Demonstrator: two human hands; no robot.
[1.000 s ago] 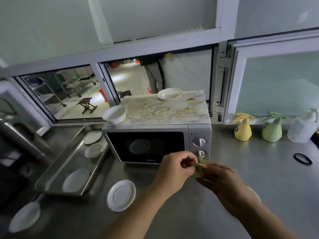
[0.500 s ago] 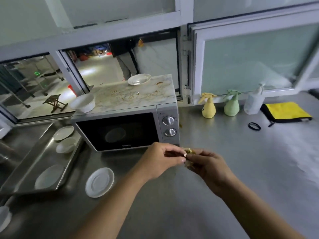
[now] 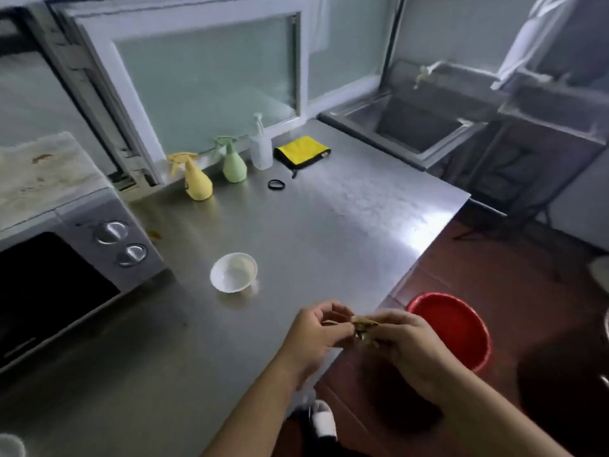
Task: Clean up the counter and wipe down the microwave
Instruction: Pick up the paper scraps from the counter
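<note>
A stained microwave (image 3: 75, 245) stands at the table's (image 3: 296, 232) left, a white bowl (image 3: 234, 272) beside it and a yellow cloth (image 3: 301, 151) farther back. At the table's near edge, left hand (image 3: 316, 334) and right hand (image 3: 400, 341) pinch a scrap (image 3: 362, 324) of debris between curled fingers. A red bin (image 3: 453, 328) waits just right; dropping the scrap there looks next, wiping after.

Dim, soft motion blur, glare on steel counter (image 3: 379, 206).
</note>
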